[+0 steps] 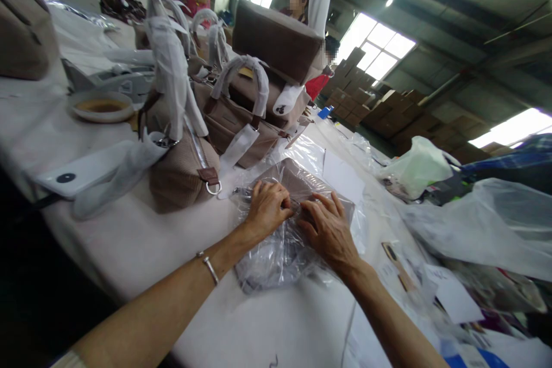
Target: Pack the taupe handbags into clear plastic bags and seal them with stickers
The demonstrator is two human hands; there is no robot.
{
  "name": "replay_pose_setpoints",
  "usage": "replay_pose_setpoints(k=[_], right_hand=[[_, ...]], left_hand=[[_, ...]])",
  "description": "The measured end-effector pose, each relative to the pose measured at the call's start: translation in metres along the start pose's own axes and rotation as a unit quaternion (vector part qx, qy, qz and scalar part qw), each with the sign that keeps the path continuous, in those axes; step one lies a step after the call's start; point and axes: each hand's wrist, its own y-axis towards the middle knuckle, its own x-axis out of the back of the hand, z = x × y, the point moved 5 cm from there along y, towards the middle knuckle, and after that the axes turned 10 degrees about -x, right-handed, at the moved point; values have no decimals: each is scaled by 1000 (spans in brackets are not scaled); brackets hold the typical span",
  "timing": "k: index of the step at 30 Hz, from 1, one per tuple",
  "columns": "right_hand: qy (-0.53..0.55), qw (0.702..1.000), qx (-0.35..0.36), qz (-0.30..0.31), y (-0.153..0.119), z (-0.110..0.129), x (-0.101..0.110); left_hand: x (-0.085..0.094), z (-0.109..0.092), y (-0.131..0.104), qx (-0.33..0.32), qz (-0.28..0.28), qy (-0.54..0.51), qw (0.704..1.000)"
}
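Observation:
A taupe bag wrapped in clear plastic (276,261) lies on the white table, under both hands. My left hand (268,207) rests on its upper middle, fingers curled and closed on the plastic film. Facing it, my right hand (330,227) has thumb and index finger close together at the film, with the other fingers bent over the bag. The fingertips of the two hands nearly meet. Just left of the wrapped bag sits a ribbed taupe bag (183,175) with a zipper and paper-wrapped handles.
More taupe bags (276,40) are piled behind. A white phone (80,169) and a round dish (101,106) lie at left. Plastic bags (487,224) and papers (455,293) cover the right side. People stand beyond the table, near stacked cartons (388,112).

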Motion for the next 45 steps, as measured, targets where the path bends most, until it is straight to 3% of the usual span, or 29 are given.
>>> replay_pose_setpoints(k=[4, 8, 15, 21, 23, 25, 27, 32, 34, 36, 38, 40, 42, 45], right_hand=[[-38, 985, 157, 55, -7, -24, 6], [-69, 965, 233, 97, 1, -29, 16], [-73, 975, 178, 109, 12, -24, 14], [-60, 979, 164, 100, 8, -59, 15], [-27, 992, 113, 46, 12, -71, 24], [9, 999, 3, -50, 17, -78, 31], [38, 991, -89, -89, 19, -72, 24], [85, 984, -153, 42, 33, -34, -22], [139, 967, -200, 71, 39, -36, -23], [217, 944, -239, 74, 37, -44, -9], [285, 918, -274, 44, 20, -57, 16], [322, 887, -330, -17, -21, -79, 45], [325, 841, -422, -93, -88, -110, 71], [222, 740, -603, -199, -223, -158, 105]], left_hand=[[-2, 0, 1, -6, 0, 6, 1000], [-3, 0, 2, -1, 3, 16, 1000], [-3, -2, 4, -3, -4, 25, 1000], [-1, -5, 5, 9, 5, 27, 1000], [-2, -5, 5, 10, 2, 25, 1000], [-4, -3, 5, 12, -2, 23, 1000], [-7, -2, 4, 12, -5, 26, 1000], [-5, 1, 8, 10, -16, 19, 1000], [-1, 3, 11, 3, 0, -30, 1000], [6, 4, 11, -8, 13, -90, 996], [17, 5, 8, -16, -9, -104, 994], [28, 5, 0, -23, -50, -42, 998], [31, 3, -9, -30, -61, 45, 997], [25, 2, -18, -28, -19, 109, 994]])
